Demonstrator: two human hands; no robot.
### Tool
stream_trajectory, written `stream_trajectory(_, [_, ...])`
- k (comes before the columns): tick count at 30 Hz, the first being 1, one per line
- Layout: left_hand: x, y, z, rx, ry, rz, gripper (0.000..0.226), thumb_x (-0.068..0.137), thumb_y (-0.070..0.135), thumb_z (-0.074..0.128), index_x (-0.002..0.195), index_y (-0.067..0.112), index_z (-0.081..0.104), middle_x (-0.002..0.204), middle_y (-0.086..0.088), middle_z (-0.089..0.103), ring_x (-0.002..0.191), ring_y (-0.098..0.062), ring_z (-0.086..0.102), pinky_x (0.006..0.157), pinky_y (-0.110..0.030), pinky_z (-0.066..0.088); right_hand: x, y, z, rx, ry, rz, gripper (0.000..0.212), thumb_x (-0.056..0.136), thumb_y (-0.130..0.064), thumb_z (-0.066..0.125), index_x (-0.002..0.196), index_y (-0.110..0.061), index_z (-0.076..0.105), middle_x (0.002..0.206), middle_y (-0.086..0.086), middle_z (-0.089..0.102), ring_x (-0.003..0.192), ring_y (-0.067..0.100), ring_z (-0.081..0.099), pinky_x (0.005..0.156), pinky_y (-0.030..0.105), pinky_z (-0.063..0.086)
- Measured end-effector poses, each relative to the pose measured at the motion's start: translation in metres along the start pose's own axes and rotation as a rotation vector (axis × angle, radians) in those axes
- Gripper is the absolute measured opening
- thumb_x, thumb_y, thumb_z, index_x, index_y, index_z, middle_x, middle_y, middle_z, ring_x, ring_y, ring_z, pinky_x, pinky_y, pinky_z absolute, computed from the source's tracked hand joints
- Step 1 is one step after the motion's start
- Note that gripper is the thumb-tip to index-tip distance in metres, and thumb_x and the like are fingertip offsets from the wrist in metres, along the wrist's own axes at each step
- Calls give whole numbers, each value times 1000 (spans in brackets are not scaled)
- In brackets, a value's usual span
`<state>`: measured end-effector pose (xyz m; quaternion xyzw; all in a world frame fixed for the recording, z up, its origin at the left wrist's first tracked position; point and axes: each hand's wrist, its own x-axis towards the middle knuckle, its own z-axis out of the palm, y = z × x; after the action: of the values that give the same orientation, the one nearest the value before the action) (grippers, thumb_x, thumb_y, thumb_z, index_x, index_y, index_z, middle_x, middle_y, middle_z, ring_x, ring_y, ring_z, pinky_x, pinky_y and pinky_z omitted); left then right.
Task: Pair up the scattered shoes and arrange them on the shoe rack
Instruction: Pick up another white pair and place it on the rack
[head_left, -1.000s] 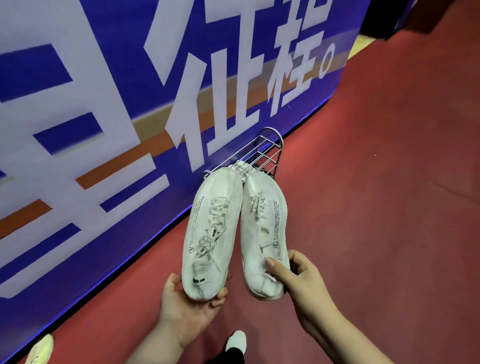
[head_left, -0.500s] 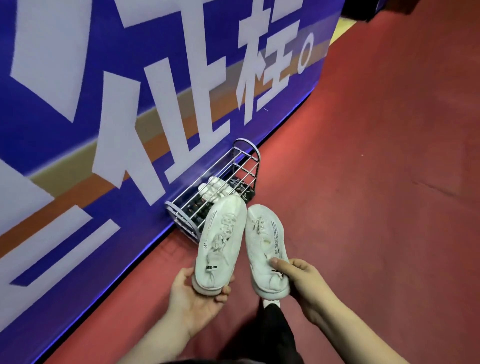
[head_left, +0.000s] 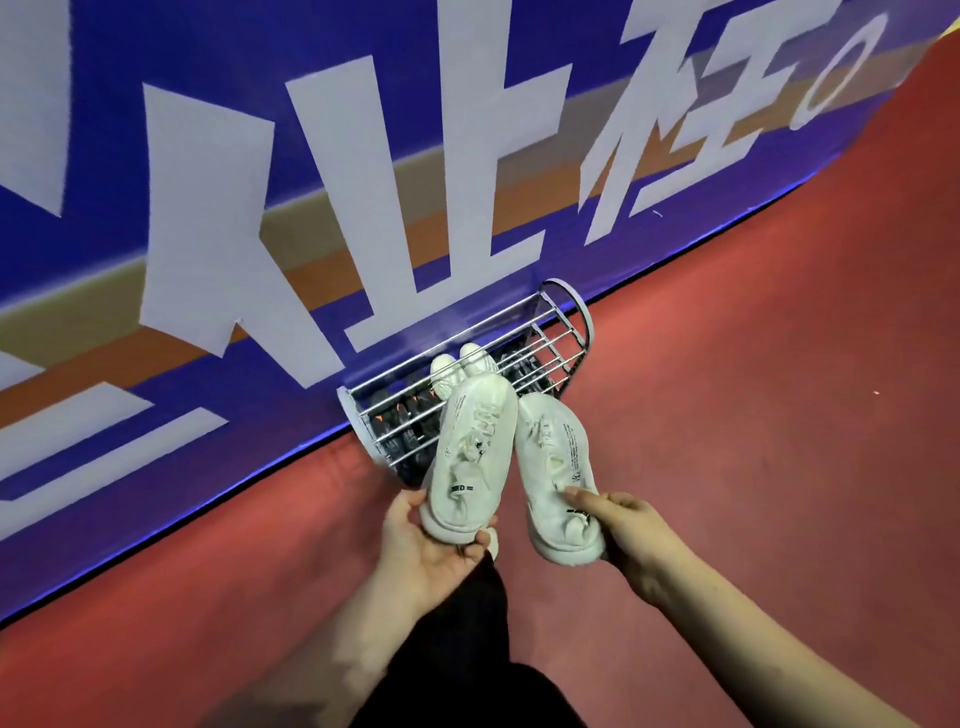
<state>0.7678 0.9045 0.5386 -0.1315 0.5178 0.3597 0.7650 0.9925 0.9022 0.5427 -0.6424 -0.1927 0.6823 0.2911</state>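
Head view: grips one white shoe (head_left: 470, 457) by the heel with the left hand (head_left: 426, 545), fingers curled under the sole; pinches a second white shoe (head_left: 553, 467) near the heel with the right hand (head_left: 634, 540), thumb on top. Holds both close together, toes over the front of the wire shoe rack (head_left: 586, 317). Inside the rack, another white pair (head_left: 462, 364) between dark shoes (head_left: 410, 415). Behind, blue banner (head_left: 208, 156) with large white characters; below, red floor (head_left: 727, 415) and a dark trouser leg (head_left: 457, 649).
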Motion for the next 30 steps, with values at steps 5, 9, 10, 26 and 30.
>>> stream_trajectory(5, [75, 25, 37, -67, 25, -23, 61, 73, 44, 41, 104, -4, 62, 84, -29, 61, 58, -27, 49, 51, -26, 29, 92, -47, -27, -48, -43, 72, 33, 73, -25, 79, 89, -3, 61, 82, 17, 70, 73, 25, 67, 68, 31, 53])
stream_trajectory(9, [131, 45, 59, -97, 45, -27, 58, 71, 42, 44, 105, -1, 62, 87, -30, 59, 58, -27, 49, 51, -26, 30, 154, -70, -44, -68, -75, 149, 51, 72, -27, 80, 101, 11, 63, 98, 27, 70, 83, 30, 68, 81, 41, 54])
stream_trajectory(10, [145, 47, 66, -102, 61, -24, 57, 72, 42, 43, 105, -1, 62, 87, -30, 60, 58, -27, 49, 51, -27, 30, 171, -74, -50, -83, -85, 170, 50, 74, -25, 78, 102, 13, 63, 101, 29, 69, 84, 31, 67, 83, 43, 54])
stream_trajectory(26, [336, -30, 104, -471, 151, 72, 49, 74, 33, 46, 110, 4, 60, 105, -23, 57, 73, -33, 58, 61, -33, 43, 415, -88, -185, -460, -377, 268, 52, 61, -20, 87, 106, -4, 69, 106, 22, 70, 89, 28, 68, 78, 38, 54])
stream_trajectory(30, [365, -64, 94, -526, 151, 78, 62, 46, 23, 63, 102, -3, 67, 105, -30, 62, 84, -35, 57, 64, -32, 34, 451, -74, -229, -480, -459, 325, 61, 56, -19, 86, 112, -3, 67, 109, 23, 69, 99, 32, 66, 89, 43, 50])
